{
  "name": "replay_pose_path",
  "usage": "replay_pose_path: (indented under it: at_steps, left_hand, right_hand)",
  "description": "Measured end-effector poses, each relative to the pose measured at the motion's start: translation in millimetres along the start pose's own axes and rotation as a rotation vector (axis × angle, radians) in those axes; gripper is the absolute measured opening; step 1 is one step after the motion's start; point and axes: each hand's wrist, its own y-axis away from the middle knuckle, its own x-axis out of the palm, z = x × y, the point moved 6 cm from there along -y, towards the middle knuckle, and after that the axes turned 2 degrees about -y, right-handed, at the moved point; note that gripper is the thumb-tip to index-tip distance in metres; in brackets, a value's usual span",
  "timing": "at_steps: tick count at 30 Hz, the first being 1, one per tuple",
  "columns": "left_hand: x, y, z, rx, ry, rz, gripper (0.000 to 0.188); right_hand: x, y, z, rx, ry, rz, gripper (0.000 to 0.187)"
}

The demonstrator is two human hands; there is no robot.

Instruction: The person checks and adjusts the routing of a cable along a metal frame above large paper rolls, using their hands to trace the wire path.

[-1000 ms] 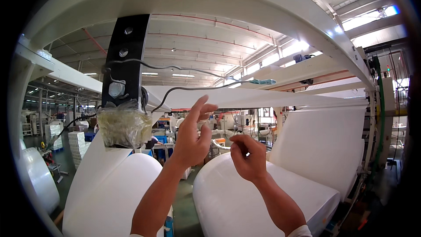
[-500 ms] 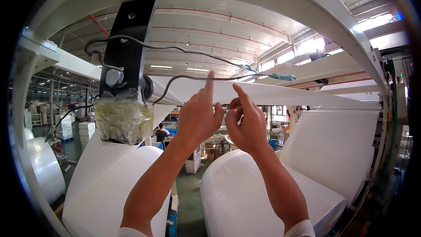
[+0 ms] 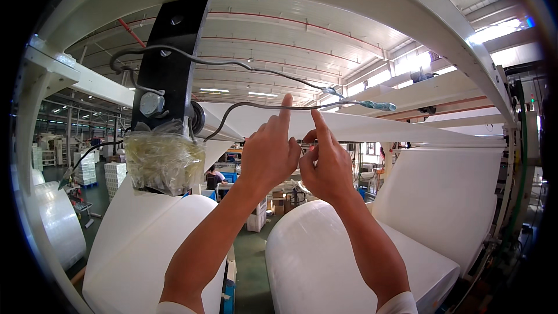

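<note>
My left hand is raised, index finger pointing up and thumb apart, the other fingers bent. Its index finger overlaps the lower dark cable; whether it touches I cannot tell. My right hand is beside it, index finger up with its tip just under that cable, the other fingers curled. Neither hand shows anything held. The lower cable ends in a greenish wrapped tip. An upper cable loops over a black metal bracket and ends in a frayed-looking tip. Behind the hands runs a white sheet.
A plastic-wrapped block hangs under the bracket. Large white rolls stand below, one at left and one at right. A cream frame arches overhead. Beyond, a person sits among boxes.
My left hand has shifted slightly right, its index finger closer to the right one. The right hand has barely moved. The cable tips appear a little further right.
</note>
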Motion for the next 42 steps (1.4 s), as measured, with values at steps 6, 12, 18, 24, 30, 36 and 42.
replay_pose_path:
  at_steps: [6,12,18,24,30,36,42]
  left_hand:
    - [-6,6,-6,0.124,0.001,-0.138,0.085]
    - [7,-6,0,0.018,-0.043,0.022,0.089]
    - [7,-9,-1,0.048,-0.085,-0.055,0.087]
    - [5,-5,-6,0.029,-0.072,-0.016,0.087]
    - [9,-4,-1,-0.032,-0.066,0.098,0.1]
    - [8,-2,-3,-0.029,-0.066,0.104,0.099]
    - [7,-2,-3,-0.048,-0.071,0.126,0.099]
  right_hand:
    - [0,4,-5,0.041,-0.015,0.006,0.078]
    - [0,2,-2,0.033,-0.013,-0.003,0.076]
    - [0,-4,-2,0.029,-0.042,-0.008,0.071]
    - [-1,-10,-4,0.083,-0.042,0.019,0.068]
    - [3,-13,-3,0.131,-0.026,0.087,0.072]
    - [6,-17,-8,0.18,-0.006,0.13,0.076]
    - [4,-22,-4,0.188,-0.006,0.162,0.074]
